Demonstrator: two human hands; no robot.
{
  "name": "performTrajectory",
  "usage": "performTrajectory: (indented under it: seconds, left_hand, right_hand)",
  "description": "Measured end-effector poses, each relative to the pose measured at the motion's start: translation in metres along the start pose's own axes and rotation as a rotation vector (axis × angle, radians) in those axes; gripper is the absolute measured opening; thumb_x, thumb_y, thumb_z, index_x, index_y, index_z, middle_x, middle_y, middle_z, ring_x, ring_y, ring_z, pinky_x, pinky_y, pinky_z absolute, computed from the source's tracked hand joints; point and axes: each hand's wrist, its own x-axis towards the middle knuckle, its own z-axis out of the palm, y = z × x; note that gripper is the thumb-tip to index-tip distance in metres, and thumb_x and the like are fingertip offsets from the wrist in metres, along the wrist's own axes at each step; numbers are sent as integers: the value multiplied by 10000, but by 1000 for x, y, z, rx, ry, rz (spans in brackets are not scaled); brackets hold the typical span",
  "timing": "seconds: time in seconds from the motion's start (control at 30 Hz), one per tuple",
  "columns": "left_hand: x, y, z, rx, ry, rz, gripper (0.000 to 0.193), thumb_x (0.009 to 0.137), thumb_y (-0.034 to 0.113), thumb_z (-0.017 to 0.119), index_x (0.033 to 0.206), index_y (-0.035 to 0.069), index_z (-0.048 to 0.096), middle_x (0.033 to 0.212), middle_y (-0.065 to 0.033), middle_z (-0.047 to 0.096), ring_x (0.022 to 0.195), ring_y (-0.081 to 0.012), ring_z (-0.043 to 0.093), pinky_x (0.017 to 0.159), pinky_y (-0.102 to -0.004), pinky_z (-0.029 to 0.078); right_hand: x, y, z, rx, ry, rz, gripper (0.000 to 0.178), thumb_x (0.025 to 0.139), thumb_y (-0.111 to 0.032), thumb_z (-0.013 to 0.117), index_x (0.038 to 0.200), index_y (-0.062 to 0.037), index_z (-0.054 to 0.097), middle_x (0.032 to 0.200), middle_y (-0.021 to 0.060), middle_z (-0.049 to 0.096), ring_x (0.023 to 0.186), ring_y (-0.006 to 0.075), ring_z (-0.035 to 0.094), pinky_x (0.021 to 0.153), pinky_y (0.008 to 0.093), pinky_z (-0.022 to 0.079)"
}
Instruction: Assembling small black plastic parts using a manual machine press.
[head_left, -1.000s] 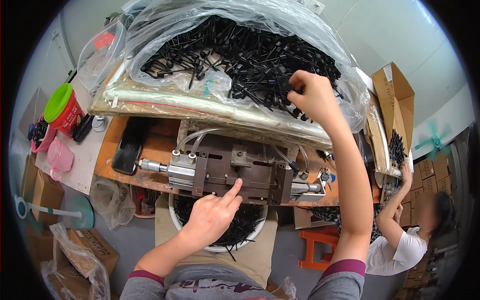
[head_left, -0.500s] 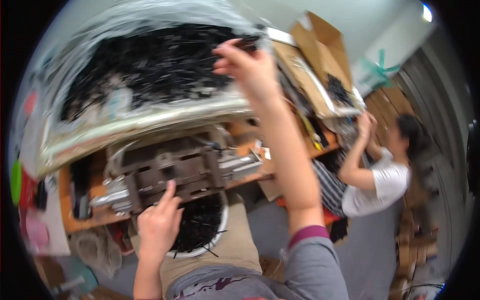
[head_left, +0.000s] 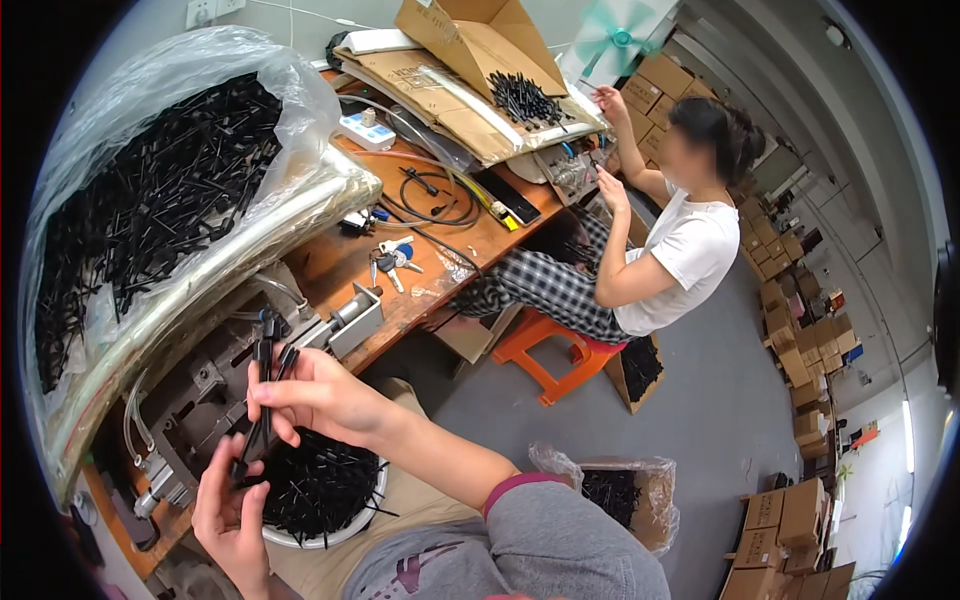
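Observation:
My right hand [head_left: 325,398] is closed on a few slim black plastic sticks [head_left: 264,372] with thicker ends, held upright in front of the metal fixture. Just below it, my left hand [head_left: 228,515] has its fingertips at the lower end of one of these sticks. Under both hands a white tub [head_left: 383,485] rests at my lap, full of similar thin black pieces [head_left: 325,485]. The dark metal fixture [head_left: 207,383] on the bench is partly hidden behind my right hand and the sticks.
A plastic-lined tray [head_left: 290,215] heaped with black sticks stands at the left. Keys [head_left: 395,262], a cable [head_left: 470,205] and a phone [head_left: 508,197] lie on the wooden bench [head_left: 330,262]. A co-worker [head_left: 680,255] sits right, on an orange stool [head_left: 540,355].
My right hand has come down from the heaped tray to the fixture with black sticks. My left hand has left the fixture and met it. The view has swung right.

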Motion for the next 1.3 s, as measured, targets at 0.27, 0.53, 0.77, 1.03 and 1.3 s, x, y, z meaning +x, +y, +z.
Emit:
performTrajectory:
  seconds: [0.27,0.53,0.77,1.03,1.3]
  left_hand:
    - [-13,8,-14,16,-108,74,343,776,-121,636,1115,-71,651,1023,-139,632,759,-120,611,660,-213,503]
    - [-29,-7,-36,-12,3,126,468,738,-148,644,1194,-51,614,1108,-141,629,831,-135,616,696,-216,508]
    - [-16,11,-7,245,91,95,323,760,-134,685,1074,-61,667,1029,-120,664,881,-151,652,761,-238,520]
    - [5,-14,9,730,139,390,301,635,56,808,923,54,718,1051,-93,654,837,-243,615,672,-317,518]
    - [3,-30,8,1031,78,422,266,673,68,771,914,5,674,1185,-113,667,761,-219,655,671,-309,496]
  right_hand:
    - [-15,0,12,55,-14,1,144,927,-125,636,1008,-58,538,887,112,655,582,116,619,493,238,500]
    - [-22,3,17,-121,229,-255,110,954,-129,603,1019,-45,574,950,82,653,696,109,639,597,245,533]
    - [-30,-7,22,-449,306,-349,129,947,-59,592,1046,20,616,958,70,652,798,110,648,682,247,554]
    - [-37,-1,17,-549,428,-463,121,896,29,602,1014,47,617,1035,226,677,725,203,681,635,307,572]
    - [-35,14,15,-694,364,-531,125,836,85,659,959,67,658,1022,180,616,752,205,686,657,286,603]
